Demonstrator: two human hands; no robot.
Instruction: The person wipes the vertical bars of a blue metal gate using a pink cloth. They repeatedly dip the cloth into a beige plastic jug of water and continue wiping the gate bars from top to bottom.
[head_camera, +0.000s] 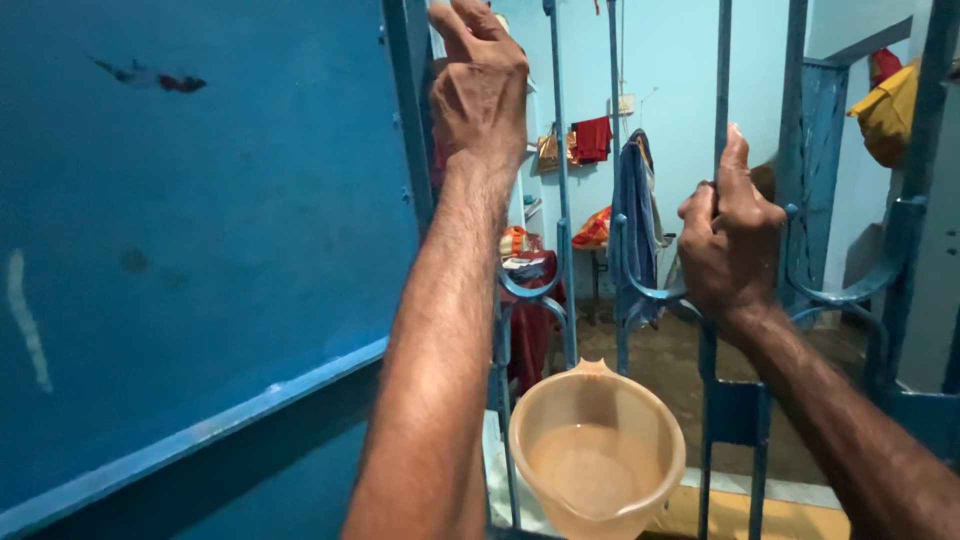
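left hand (480, 85) curled up high on the blue gate (560, 200) frame, steadying you | right hand (730, 250) wrapped tight round a bar (722, 90), bracing | plastic jug (597, 455) of water sits low and near, between your arms, untouched

Both bare forearms were raised and stretched forward. The left hand (482, 82) was held high, its back turned to the camera, the fingers curled over. The right hand (728, 250) was held lower, closed in a grip, thumb pointed upward.
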